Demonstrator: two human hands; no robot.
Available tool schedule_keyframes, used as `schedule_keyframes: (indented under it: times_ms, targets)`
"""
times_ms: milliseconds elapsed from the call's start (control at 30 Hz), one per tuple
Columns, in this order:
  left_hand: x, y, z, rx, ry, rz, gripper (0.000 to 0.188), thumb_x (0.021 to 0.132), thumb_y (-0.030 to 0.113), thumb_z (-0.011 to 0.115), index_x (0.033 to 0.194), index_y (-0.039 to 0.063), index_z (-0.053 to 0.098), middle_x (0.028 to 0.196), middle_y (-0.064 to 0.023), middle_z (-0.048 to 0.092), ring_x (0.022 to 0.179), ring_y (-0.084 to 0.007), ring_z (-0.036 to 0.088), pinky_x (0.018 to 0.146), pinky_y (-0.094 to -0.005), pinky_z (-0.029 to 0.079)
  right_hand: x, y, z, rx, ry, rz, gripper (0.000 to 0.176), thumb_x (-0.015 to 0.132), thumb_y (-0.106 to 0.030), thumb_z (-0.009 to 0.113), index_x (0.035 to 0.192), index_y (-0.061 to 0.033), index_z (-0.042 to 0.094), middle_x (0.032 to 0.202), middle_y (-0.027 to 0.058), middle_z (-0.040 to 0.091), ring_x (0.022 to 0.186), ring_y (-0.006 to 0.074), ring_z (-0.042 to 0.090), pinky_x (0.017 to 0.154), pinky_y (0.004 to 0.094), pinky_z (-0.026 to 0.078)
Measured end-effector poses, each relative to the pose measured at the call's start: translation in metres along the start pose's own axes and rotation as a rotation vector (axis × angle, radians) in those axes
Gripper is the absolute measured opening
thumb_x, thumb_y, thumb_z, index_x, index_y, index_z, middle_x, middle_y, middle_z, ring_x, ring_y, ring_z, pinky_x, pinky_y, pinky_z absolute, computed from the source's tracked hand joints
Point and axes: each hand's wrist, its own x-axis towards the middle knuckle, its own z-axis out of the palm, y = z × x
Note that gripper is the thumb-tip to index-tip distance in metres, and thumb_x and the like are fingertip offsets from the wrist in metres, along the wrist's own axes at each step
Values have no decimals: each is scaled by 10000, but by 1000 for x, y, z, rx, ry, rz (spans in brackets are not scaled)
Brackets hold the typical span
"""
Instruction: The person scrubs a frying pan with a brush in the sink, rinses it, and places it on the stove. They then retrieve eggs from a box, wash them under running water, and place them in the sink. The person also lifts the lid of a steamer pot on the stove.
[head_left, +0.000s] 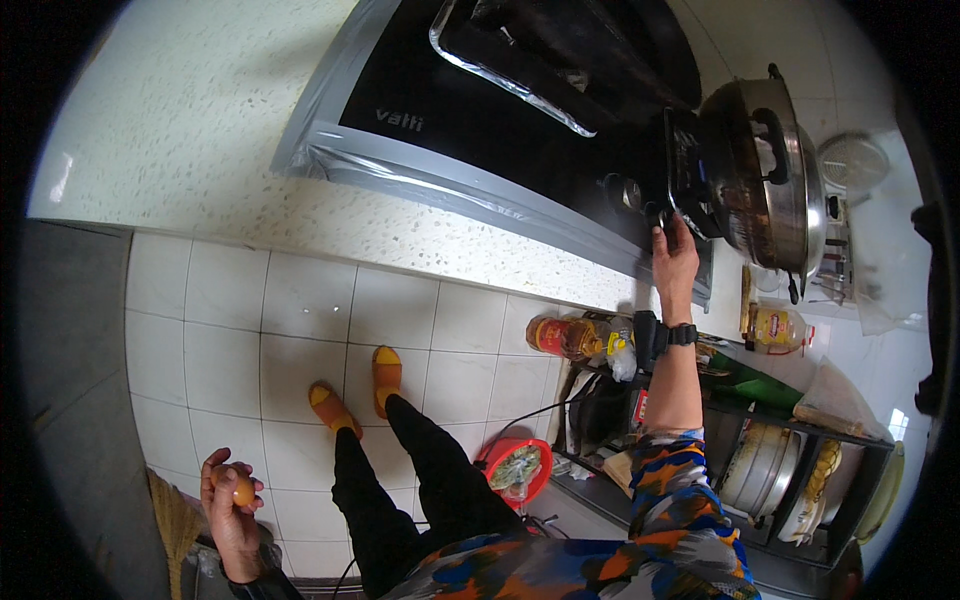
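My left hand (229, 510), low at the left, is closed around a brown egg (243, 491); the fingers cover part of it, and a second egg behind it cannot be ruled out. My right hand (677, 259) reaches out to the black gas stove (480, 139), where thumb and fingers pinch a control knob (660, 219) at its front. Another knob (628, 193) lies just left of that one. Beyond the right hand, a large lidded steel pot (757, 172) stands over the right burner. A foil-edged burner surround (517, 90) encloses the left burner area, which is dark.
The speckled countertop (225, 157) runs along the stove's front. Oil bottles (559, 336) stand on the floor beside a dark shelf rack (810, 427). Another bottle (776, 330) is on the counter at right. A red bin (521, 472) and a straw broom (172, 525) are near my legs.
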Motion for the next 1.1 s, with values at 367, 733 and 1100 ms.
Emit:
schedule_keyframes:
  times_ms: [367,733,1100]
  targets:
    - [-22,24,20,-40,-77,25,453,781,220,634,1146,35,439,817,-93,548,593,-143,548,414,-186,428,-44,-33,-47,165,-13,19,362,799,-128,599,1112,45,544,1102,219,562,999,328,563,832,341,451]
    - [-77,59,90,40,-252,80,335,853,181,581,1101,-19,477,600,1,435,483,-80,356,444,-210,354,-110,-48,-92,402,-211,148,298,769,-121,613,1033,15,594,1002,205,606,947,359,570,831,381,460]
    - [-103,71,160,57,-329,27,321,843,163,574,1110,5,490,855,-113,572,654,-181,538,479,-227,404,-137,-50,-86,566,-515,85,317,813,-241,573,1039,-19,595,862,171,622,791,337,594,692,388,482]
